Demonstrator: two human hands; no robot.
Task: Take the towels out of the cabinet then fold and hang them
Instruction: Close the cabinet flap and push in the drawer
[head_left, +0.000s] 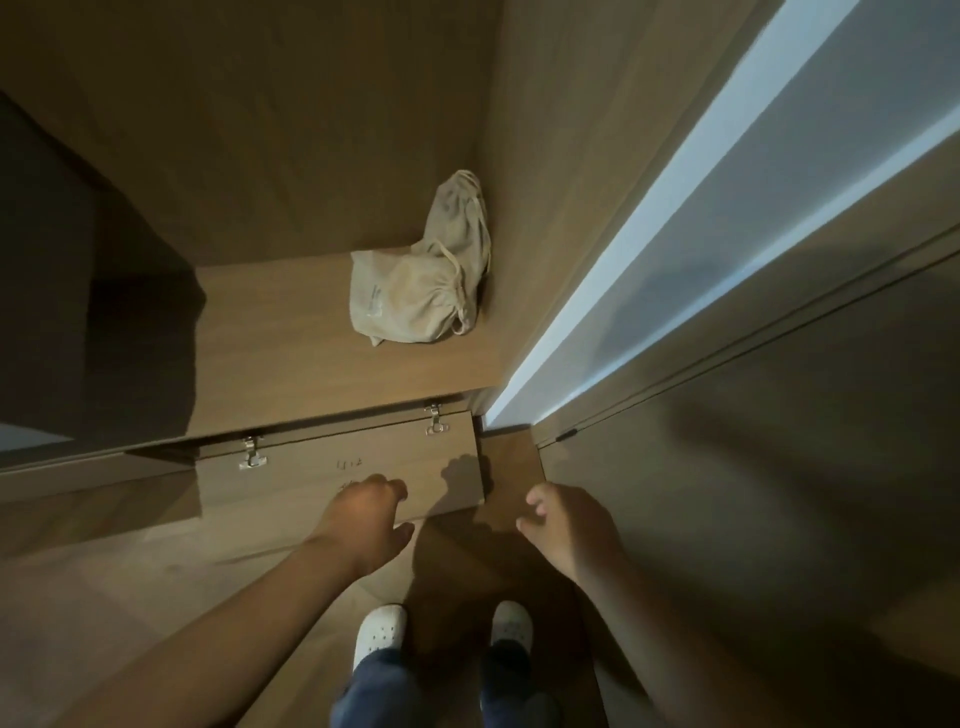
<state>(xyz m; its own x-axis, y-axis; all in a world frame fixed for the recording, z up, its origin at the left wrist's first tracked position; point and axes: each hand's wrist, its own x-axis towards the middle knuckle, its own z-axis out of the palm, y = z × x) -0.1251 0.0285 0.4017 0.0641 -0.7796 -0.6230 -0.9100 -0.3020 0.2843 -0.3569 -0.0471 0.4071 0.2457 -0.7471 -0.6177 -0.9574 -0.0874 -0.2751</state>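
Wooden flap door (337, 467) could drop and bang if the left hand (363, 519), fingers curled on its edge, slips. Right hand (566, 525) hangs loosely curled, holding nothing. No loose towels show. A cream cloth bag (415, 291) sits in the back right corner of the cabinet (311, 322), lying left to right, tied neck toward the side wall.

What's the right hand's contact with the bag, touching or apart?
Apart. The head view shows the right hand low before the cabinet, the bag in the corner of the shelf, bare wood between them.
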